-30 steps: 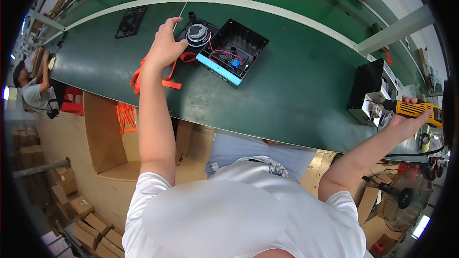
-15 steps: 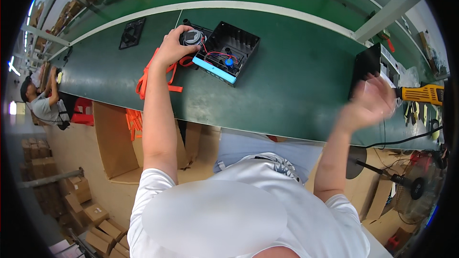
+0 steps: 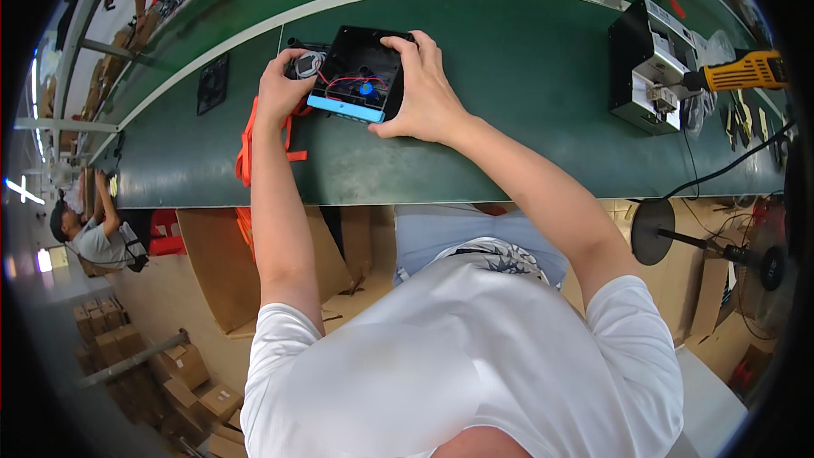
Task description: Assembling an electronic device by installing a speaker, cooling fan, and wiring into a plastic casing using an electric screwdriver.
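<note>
Black plastic makes up the open box (image 3: 352, 55), which has a blue front strip (image 3: 343, 108) and sits on the green table (image 3: 517, 161) just left of the upper centre of the frame. Red wires (image 3: 341, 80) and a blue knob (image 3: 366, 89) show inside it. The right hand (image 3: 424, 89) spans wide and grasps the box's right side — thumb at the front corner, fingers over the far rim. Beside the box, the left hand (image 3: 278, 89) is half curled, holding the grey speaker (image 3: 310, 65) between thumb and fingers.

Orange straps (image 3: 249, 148) lie below the left hand, and a black frame (image 3: 213, 85) rests farther toward the upper left.

One second ago the right hand was on the yellow power tool (image 3: 744, 71) at the right edge — now it has left it. The left hand, then open, has closed in on the speaker.
</note>
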A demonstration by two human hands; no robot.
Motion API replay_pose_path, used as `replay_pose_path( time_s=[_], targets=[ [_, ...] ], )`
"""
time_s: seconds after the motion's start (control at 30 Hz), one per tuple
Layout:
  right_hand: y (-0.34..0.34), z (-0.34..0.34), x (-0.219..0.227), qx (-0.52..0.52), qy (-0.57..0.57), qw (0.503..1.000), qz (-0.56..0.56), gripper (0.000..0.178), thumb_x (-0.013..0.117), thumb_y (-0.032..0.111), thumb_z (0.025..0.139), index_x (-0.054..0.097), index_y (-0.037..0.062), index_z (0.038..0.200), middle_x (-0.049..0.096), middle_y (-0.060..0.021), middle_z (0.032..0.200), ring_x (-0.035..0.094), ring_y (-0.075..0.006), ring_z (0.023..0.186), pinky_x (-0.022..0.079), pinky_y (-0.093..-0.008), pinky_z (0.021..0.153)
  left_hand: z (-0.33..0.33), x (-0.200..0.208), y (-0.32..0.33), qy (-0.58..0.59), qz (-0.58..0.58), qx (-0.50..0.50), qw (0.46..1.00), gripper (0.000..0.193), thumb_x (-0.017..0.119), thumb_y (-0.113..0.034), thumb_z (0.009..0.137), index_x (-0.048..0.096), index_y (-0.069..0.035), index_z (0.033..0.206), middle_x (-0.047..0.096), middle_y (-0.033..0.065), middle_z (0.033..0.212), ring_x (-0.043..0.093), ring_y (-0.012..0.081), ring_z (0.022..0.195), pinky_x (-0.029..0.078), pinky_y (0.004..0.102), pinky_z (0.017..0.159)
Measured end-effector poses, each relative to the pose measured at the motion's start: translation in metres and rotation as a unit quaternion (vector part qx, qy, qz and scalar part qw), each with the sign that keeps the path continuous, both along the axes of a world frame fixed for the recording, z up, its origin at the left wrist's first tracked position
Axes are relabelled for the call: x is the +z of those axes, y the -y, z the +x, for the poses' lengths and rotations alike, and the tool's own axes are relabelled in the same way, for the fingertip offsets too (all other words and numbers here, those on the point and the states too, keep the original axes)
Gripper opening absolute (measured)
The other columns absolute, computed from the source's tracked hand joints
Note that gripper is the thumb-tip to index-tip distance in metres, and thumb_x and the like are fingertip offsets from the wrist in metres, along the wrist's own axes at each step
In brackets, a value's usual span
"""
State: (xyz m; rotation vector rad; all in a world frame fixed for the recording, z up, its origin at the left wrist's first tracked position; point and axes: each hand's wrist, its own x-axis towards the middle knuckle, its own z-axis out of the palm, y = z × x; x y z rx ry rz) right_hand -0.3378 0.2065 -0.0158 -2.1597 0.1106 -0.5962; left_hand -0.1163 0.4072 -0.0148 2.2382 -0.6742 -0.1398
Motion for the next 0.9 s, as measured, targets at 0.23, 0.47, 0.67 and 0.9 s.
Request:
replay_pose_path(
  time_s=[0.23,0.47,0.67,0.9],
  targets=[
    [0.010,-0.073,0.029,-0.064,0.041,0.997,-0.025,0.117,0.096,0.028,0.049,0.036,0.0123,0.148,0.025,-0.0332,0.149,0.026,-0.0530,0.140,0.035,-0.0570,0.114,-0.054,0.048,0.035,-0.118,-0.048,-0.035,0.991,0.044,0.084,-0.004,0.067,0.071,-0.006,0.109,0.065,0.0083,0.109,0.068,0.0189,0.098,0.056,0.0309,0.080],
    [0.044,-0.180,0.024,-0.114,0.004,0.993,-0.021,0.114,0.096,0.026,0.045,0.041,0.0090,0.144,0.028,-0.0243,0.152,0.031,-0.0435,0.144,0.033,-0.0505,0.118,-0.127,0.045,0.093,0.033,-0.013,-0.164,0.986,0.050,0.091,-0.011,0.063,0.070,-0.007,0.108,0.066,0.0093,0.105,0.066,0.0210,0.096,0.053,0.0331,0.086],
    [0.056,-0.203,0.001,-0.122,0.003,0.992,-0.006,0.112,0.095,0.028,0.049,0.040,0.0076,0.145,0.027,-0.0248,0.153,0.029,-0.0416,0.146,0.032,-0.0506,0.118,-0.146,0.030,0.114,-0.009,0.020,-0.169,0.985,0.053,0.092,-0.013,0.061,0.071,-0.008,0.110,0.067,0.0116,0.109,0.066,0.0260,0.099,0.052,0.0358,0.088],
    [0.059,-0.218,0.023,-0.134,-0.036,0.990,-0.025,0.127,0.100,0.045,0.051,0.031,0.0042,0.150,0.029,-0.0246,0.152,0.030,-0.0384,0.146,0.034,-0.0520,0.117,-0.153,0.017,0.103,0.072,0.036,-0.149,0.986,0.056,0.090,-0.017,0.064,0.072,-0.016,0.116,0.065,0.0126,0.129,0.053,0.0356,0.128,0.048,0.0415,0.103]
  ],
)
